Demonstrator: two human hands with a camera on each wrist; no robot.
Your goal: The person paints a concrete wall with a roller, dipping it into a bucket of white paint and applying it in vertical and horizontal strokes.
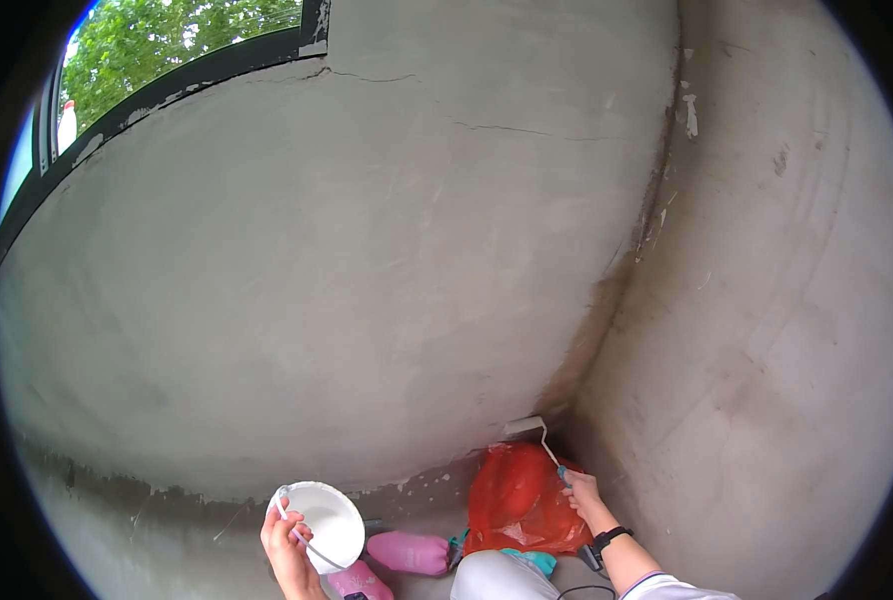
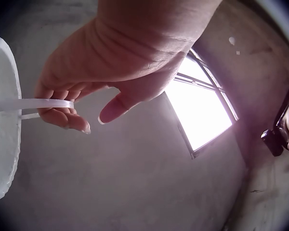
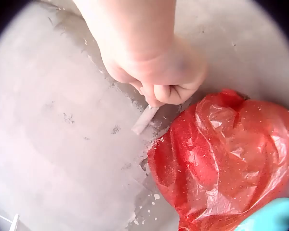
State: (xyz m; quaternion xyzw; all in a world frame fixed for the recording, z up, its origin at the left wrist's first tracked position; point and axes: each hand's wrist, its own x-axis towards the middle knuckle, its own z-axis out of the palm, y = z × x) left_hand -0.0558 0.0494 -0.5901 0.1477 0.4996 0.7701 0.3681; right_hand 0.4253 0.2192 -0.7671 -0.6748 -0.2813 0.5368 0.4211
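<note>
My left hand [image 1: 289, 550] holds a white bucket [image 1: 347, 520] by its handle at the lower left of the head view. In the left wrist view the fingers curl round the pale plastic handle [image 2: 33, 103], with the thumb apart from it. My right hand [image 1: 584, 492] grips the blue-green handle of a small paint roller [image 1: 525, 426]. Its pale sleeve lies low on the wall, close to the corner. In the right wrist view the roller [image 3: 145, 120] shows beyond the curled fingers, and the hand hides its handle.
Below the roller sits a red plastic bag [image 1: 522, 500], filled with something. Pink bottle-shaped things [image 1: 409, 553] lie beside the bucket, and a teal item [image 1: 535, 562] is by the bag. The grey wall [image 1: 367, 280] has cracks and meets another wall at right. A window [image 1: 187, 50] is upper left.
</note>
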